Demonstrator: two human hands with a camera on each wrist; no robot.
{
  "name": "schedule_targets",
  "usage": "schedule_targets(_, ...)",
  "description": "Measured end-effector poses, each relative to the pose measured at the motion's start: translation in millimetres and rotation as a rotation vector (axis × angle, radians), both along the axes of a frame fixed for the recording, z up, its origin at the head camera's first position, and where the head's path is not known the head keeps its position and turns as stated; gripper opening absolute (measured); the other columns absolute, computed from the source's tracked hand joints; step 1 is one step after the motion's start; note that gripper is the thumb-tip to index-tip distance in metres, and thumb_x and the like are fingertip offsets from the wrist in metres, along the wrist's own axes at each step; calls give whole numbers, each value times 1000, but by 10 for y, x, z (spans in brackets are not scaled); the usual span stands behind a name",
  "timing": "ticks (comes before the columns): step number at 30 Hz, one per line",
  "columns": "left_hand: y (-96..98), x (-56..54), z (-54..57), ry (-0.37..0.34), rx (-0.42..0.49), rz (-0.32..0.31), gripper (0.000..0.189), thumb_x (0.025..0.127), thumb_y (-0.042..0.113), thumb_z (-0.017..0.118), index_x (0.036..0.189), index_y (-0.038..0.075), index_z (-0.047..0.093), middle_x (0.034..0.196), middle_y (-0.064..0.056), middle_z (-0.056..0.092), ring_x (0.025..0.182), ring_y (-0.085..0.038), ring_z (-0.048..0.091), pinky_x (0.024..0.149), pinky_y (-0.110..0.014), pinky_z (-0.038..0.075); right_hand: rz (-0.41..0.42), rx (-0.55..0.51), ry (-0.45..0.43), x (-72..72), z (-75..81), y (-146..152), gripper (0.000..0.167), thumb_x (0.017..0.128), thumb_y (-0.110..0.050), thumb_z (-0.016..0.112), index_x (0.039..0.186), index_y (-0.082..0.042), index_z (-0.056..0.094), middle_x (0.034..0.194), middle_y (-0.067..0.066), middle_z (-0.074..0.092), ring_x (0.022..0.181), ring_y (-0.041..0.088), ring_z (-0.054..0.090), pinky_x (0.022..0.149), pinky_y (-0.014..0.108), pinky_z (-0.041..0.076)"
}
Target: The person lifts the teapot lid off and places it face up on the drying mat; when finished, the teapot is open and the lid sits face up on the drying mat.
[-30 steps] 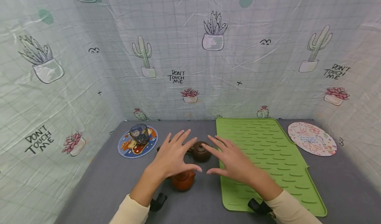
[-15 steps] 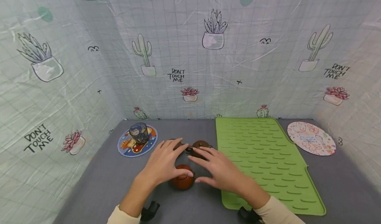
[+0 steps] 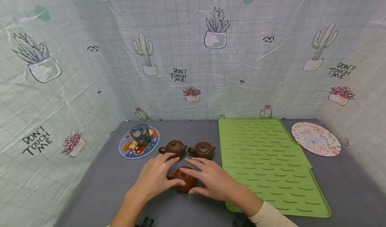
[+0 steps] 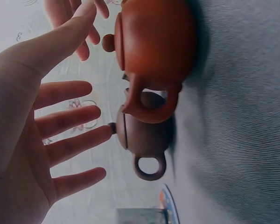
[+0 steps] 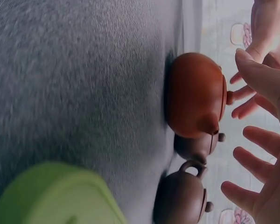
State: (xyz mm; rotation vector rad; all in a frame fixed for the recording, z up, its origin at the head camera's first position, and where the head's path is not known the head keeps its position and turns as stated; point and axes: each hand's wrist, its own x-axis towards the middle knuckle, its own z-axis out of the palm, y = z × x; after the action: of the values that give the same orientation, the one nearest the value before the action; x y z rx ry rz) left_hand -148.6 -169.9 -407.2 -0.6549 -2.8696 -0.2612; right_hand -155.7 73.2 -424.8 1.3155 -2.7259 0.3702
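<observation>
A reddish-brown clay teapot [image 3: 187, 183] stands on the grey table, its handle toward the left. Above it and to its left hovers my left hand [image 3: 155, 175], fingers spread and holding nothing. From the other side my right hand [image 3: 212, 180] hovers with parted fingers, also holding nothing. Both wrist views show a gap between the hands and the orange-looking teapot [image 4: 156, 39]. Behind it stand two dark brown teapots, a left one [image 3: 175, 148] and a right one [image 3: 203, 150], with their lids on.
On the left, a printed glass [image 3: 140, 135] stands on a round blue coaster [image 3: 126, 152]. A green ribbed mat [image 3: 265, 163] covers the table's right part. Beyond it lies a pink-and-white round coaster [image 3: 316, 139]. A patterned curtain [image 3: 193, 53] encloses the back and sides.
Both hands have come lower and nearer the person, from over the rear teapots to around the reddish-brown one. The two dark teapots, partly covered before, now show.
</observation>
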Motion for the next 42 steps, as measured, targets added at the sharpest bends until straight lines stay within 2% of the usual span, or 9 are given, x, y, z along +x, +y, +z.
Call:
schedule_targets(6, -32, 35, -82, -39, 21, 14, 74, 73, 67, 81, 128, 17, 73, 131, -2, 69, 112, -27, 69, 89, -48, 59, 32, -4, 27, 28, -66, -59, 68, 93, -60, 63, 154, -37, 44, 163, 1, 43, 146, 22, 47, 112, 47, 48)
schedule_targets(10, -52, 55, -137, -47, 36, 20, 71, 73, 65, 82, 125, 16, 74, 126, -1, 71, 106, -25, 70, 84, -46, 60, 43, -10, 10, 49, -98, -93, 68, 93, -60, 64, 154, -38, 44, 161, 2, 45, 144, 22, 50, 111, 48, 50)
schedule_targets(17, -75, 97, -224, -35, 58, 39, 64, 75, 59, 84, 122, 17, 76, 122, 1, 72, 102, -21, 71, 81, -42, 60, 33, -6, -23, 73, -155, -136, 67, 92, -57, 67, 153, -41, 44, 162, -1, 45, 144, 22, 50, 111, 48, 49)
schedule_targets(28, -74, 146, -302, -29, 56, 44, 55, 79, 54, 83, 119, 18, 77, 117, 4, 72, 104, -18, 70, 84, -41, 60, 23, -41, -34, 78, -209, -155, 60, 94, -50, 69, 150, -37, 51, 160, 2, 47, 144, 22, 50, 110, 46, 51)
schedule_targets(36, -25, 175, -336, -26, 88, 68, 55, 79, 53, 83, 120, 15, 78, 113, 5, 74, 103, -17, 70, 85, -40, 60, -17, -78, 111, 68, -257, -166, 51, 93, -40, 73, 142, -31, 62, 152, 0, 57, 136, 18, 58, 107, 39, 54)
schedule_targets(42, -12, 194, -362, -27, 89, 84, 58, 79, 54, 83, 121, 15, 77, 113, 5, 74, 105, -17, 70, 85, -40, 60, -23, -99, 116, 74, -251, -195, 48, 92, -31, 76, 138, -29, 66, 149, -2, 61, 134, 18, 59, 104, 36, 56)
